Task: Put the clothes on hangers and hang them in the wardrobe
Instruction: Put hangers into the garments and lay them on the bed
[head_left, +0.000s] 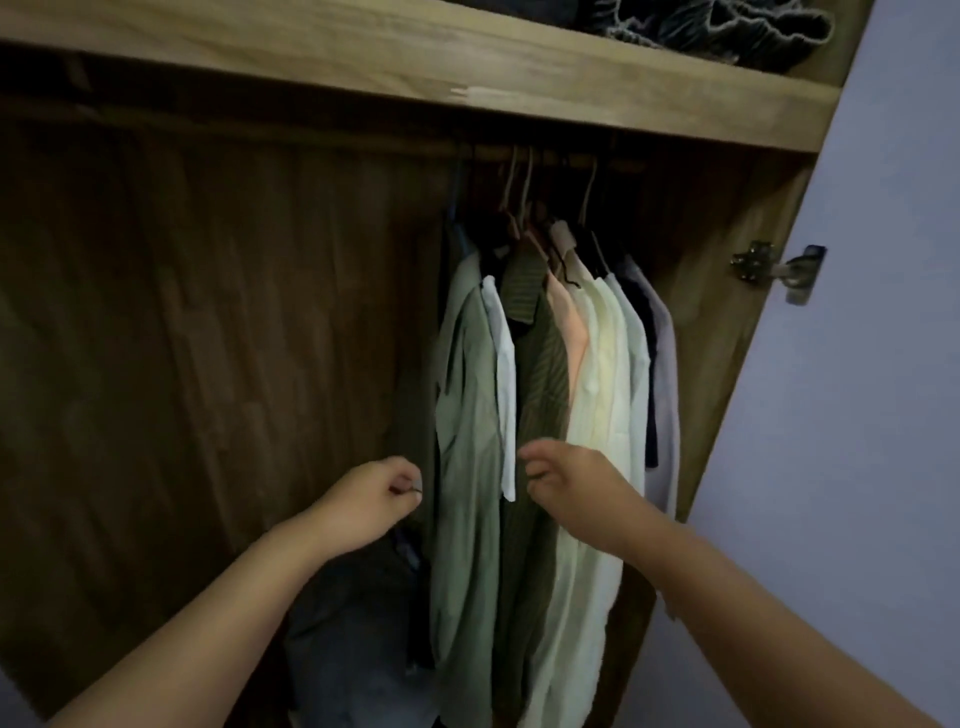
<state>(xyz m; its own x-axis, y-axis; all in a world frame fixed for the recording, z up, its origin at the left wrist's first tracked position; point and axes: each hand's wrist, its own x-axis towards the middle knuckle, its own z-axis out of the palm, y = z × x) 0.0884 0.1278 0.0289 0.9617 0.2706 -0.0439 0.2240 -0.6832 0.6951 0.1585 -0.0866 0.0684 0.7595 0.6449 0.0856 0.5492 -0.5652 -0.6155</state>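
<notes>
**Hanging Garments: Risk Check at the Rail**

While our left hand (376, 501) and right hand (563, 480) hover with fingers loosely curled, holding nothing we can discern, the clothes (524, 389) hang bunched on hangers (524, 197) in the wardrobe (208, 312). Tugging hems could slip shirts off. The rail is shadowed; a dark heap (353, 623) below remains unidentifiable.

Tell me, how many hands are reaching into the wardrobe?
2: the left hand beside the pale green shirt, the right hand before the dark green knit.
</notes>
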